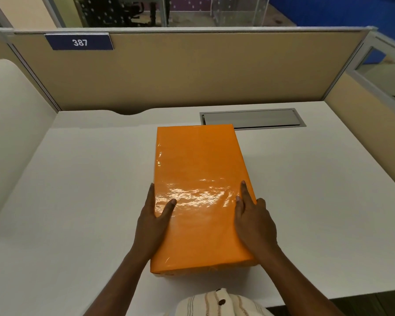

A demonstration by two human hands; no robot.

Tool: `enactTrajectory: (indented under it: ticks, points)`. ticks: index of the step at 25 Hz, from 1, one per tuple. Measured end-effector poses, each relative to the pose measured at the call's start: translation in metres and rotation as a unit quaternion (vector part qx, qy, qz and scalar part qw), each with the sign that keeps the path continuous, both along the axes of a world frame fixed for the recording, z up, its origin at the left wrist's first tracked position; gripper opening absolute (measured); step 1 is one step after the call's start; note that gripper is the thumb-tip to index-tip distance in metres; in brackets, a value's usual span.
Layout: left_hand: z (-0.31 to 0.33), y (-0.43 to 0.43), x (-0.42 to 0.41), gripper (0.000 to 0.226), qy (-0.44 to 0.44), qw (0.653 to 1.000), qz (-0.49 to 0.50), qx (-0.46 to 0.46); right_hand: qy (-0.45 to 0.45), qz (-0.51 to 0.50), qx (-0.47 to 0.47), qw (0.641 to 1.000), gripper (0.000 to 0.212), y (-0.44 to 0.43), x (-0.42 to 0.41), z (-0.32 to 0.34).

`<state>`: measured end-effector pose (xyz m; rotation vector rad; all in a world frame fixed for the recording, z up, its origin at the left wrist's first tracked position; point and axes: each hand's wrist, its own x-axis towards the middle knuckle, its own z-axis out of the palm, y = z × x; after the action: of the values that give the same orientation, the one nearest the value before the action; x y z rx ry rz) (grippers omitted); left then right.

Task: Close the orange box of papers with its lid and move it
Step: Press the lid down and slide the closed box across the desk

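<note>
- Nearest the camera, a striped cream shirt (pixel 217 304) with a dark button is filling the bottom edge, and two bare forearms are reaching forward from either side of it.
- The orange box (pixel 198 190) is sitting lengthwise on the white desk (pixel 78 190), its near end close to the desk's front edge and its far end running away toward the partition.
- The lid is on: the top face is showing as one smooth glossy orange sheet, catching a bright glare across the middle, with clear film wrinkling along the left edge.
- The left hand (pixel 153 222) is clasping the box's left side near the near end, thumb lying on the top face, fingers running along the side wall.
- The right hand (pixel 253 222) is gripping the right side opposite it, two fingers stretching forward across the top edge, palm pressing against the side.
- Whether the box is resting on the desk or lifting just off it, I cannot tell from here.
- Just past the box's far right corner, a grey metal cable hatch (pixel 251 118) is lying flush in the desk, shut.
- Beyond that, a beige partition (pixel 203 71) is walling off the far side, carrying a blue tag (pixel 79 42) reading 387 at the upper left.
- A white curved panel (pixel 12 124) is standing along the left.
</note>
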<state>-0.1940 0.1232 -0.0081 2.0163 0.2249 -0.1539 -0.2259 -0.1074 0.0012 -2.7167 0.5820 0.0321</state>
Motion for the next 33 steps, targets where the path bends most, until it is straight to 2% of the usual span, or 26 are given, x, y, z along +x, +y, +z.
enactTrajectory:
  ticks: [5, 9, 14, 19, 33]
  points:
    - [0.005, 0.007, 0.023, 0.089, -0.008, 0.999, 0.018, 0.051, -0.001, -0.008, 0.004, 1.000, 0.064, -0.005, 0.014, 0.005]
    - [0.016, 0.001, 0.074, 0.073, -0.084, 0.992, -0.009, 0.092, -0.034, 0.018, 0.008, 0.999, 0.060, -0.011, 0.065, 0.011]
    - [0.015, -0.010, 0.124, 0.070, -0.080, 0.988, -0.039, 0.122, -0.034, 0.041, 0.032, 0.998, 0.063, -0.013, 0.124, 0.011]
    - [0.006, -0.010, 0.137, 0.073, -0.055, 0.994, -0.037, 0.089, -0.026, 0.058, 0.056, 0.996, 0.065, -0.016, 0.142, -0.002]
    - [-0.002, -0.010, 0.142, 0.075, -0.046, 0.996, -0.037, 0.072, -0.034, 0.058, 0.018, 0.998, 0.064, -0.014, 0.146, -0.006]
